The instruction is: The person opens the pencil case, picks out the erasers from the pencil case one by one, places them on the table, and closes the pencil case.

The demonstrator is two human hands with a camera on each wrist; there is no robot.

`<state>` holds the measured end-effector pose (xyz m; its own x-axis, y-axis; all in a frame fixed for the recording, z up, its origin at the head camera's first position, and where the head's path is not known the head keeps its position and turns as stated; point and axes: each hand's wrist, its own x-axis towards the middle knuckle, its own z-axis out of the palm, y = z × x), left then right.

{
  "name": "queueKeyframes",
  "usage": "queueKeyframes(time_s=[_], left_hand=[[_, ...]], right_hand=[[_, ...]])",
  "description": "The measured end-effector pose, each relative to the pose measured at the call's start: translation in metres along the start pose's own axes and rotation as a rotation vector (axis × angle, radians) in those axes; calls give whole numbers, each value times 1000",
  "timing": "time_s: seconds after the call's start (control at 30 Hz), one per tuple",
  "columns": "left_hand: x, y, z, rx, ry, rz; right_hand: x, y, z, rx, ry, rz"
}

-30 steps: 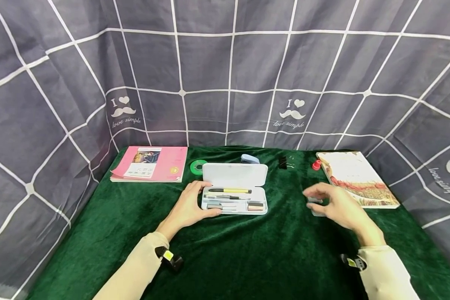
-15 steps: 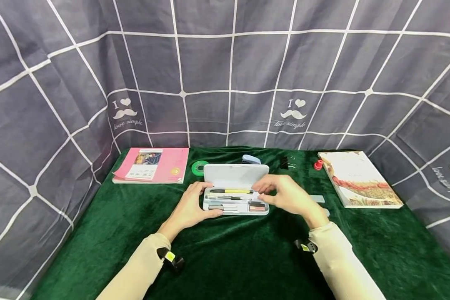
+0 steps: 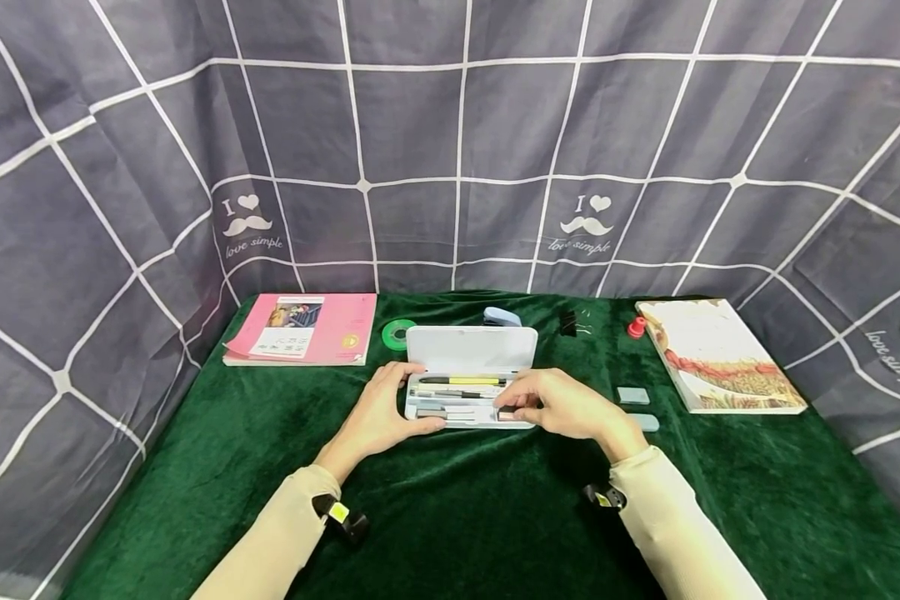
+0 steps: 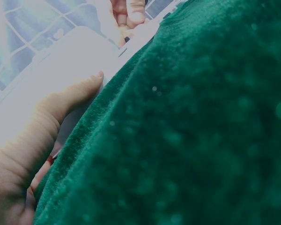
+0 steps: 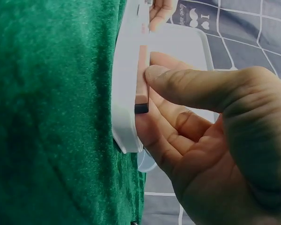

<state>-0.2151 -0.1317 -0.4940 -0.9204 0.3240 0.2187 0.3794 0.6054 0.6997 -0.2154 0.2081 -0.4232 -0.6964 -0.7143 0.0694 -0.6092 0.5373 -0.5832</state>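
Observation:
A white pencil case [image 3: 471,350] lies with its lid raised, holding a yellow-and-black pen [image 3: 465,381], other pens and small items. My left hand [image 3: 382,410] grips its left end, thumb along the front edge and fingers at the back; the left wrist view shows the thumb [image 4: 79,93] against the case. Over the right end, my right hand [image 3: 562,404] pinches a pink-and-black eraser [image 5: 142,84] between thumb and fingers. That eraser is at the case's front right compartment, partly covered by the fingers in the head view.
Right of the case lie a small grey-blue block [image 3: 633,396] and a rounded light-blue item [image 3: 645,422]. Behind are green tape [image 3: 395,334], a blue stapler-like object [image 3: 502,317], a black binder clip [image 3: 567,323] and a red piece [image 3: 636,327]. Books [image 3: 322,329] flank both sides.
My right hand has moved left from the small blue items to the case, then down and toward its front onto the eraser. The left hand keeps its hold on the case.

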Motion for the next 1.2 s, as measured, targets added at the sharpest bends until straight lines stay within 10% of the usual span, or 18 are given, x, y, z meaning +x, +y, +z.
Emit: queueKeyframes(time_s=[0.63,1.2], left_hand=[[0,-2,-1,-2,5,10],[-1,-1,-2,5,3,5]], right_hand=[[-3,-3,-5,100,-11,42],[-52,36,-58,-23,399,206]])
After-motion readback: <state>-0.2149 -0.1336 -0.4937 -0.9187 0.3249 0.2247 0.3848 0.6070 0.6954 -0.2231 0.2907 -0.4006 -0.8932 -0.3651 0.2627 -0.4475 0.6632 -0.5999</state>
